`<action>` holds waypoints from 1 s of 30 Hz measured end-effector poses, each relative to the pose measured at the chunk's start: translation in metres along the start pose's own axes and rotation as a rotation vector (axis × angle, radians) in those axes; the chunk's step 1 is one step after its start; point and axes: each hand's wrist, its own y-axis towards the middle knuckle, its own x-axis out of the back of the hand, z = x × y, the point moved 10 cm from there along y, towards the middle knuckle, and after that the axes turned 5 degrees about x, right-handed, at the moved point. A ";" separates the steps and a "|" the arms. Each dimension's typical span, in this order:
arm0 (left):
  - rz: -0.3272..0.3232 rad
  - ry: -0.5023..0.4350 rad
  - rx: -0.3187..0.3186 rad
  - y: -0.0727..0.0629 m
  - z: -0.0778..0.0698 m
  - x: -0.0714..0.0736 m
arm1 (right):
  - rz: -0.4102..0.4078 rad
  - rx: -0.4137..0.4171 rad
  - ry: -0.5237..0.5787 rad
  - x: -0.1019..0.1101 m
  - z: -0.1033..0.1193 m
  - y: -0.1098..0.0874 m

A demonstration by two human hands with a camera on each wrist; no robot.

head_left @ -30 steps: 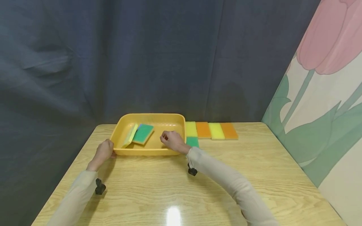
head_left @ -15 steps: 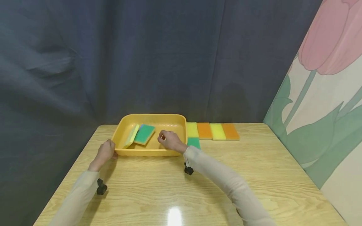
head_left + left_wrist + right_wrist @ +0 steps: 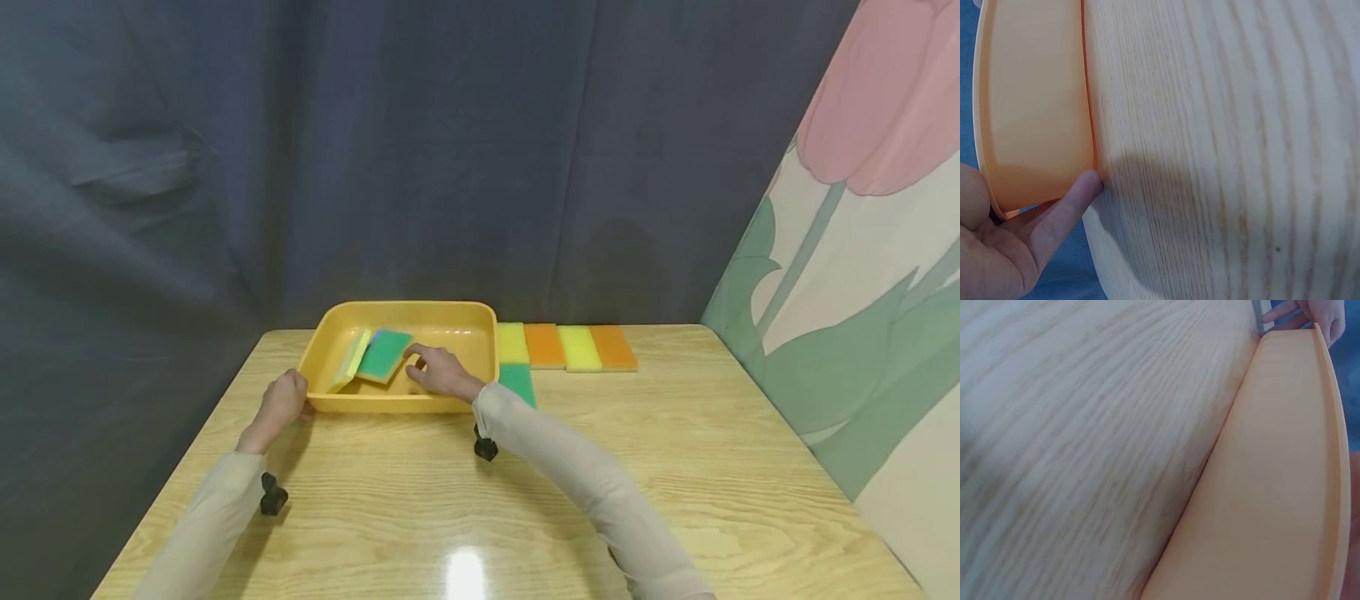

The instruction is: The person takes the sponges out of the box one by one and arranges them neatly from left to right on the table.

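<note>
A yellow plastic tray (image 3: 397, 404) sits at the back of the table. My left hand (image 3: 279, 402) grips its front left corner; in the left wrist view, that hand's fingers (image 3: 1063, 215) lie along the outer wall. Inside, a yellow sponge (image 3: 349, 362) leans on edge beside a green-topped sponge (image 3: 385, 354). A bit of purple shows behind them. My right hand (image 3: 442, 372) is over the tray, thumb and fingers apart, fingertips close to the green-topped sponge's right side. Whether they touch it, I cannot tell. The tray wall (image 3: 1272, 456) hides most of that hand in the right wrist view.
Right of the tray lie a yellow sponge (image 3: 513, 342), a green one (image 3: 517, 383) in front of it, then an orange (image 3: 544, 346), a yellow (image 3: 579, 348) and another orange sponge (image 3: 614, 347) in a row. A dark curtain (image 3: 450, 167) hangs behind the table.
My right hand has moved left over the tray toward the green-topped sponge, and its thumb and fingers have spread apart. My left hand stays at the tray's corner.
</note>
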 end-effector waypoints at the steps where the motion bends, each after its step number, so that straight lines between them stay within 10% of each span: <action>1: 0.002 -0.008 0.002 0.000 0.000 -0.001 | 0.000 0.000 0.000 0.000 0.001 0.000; 11: 0.007 -0.139 -0.021 0.000 0.001 -0.002 | -0.001 -0.005 -0.008 -0.006 0.000 0.005; 30: 0.013 -0.092 0.025 -0.002 0.002 -0.003 | 0.030 0.028 0.028 -0.022 0.012 0.013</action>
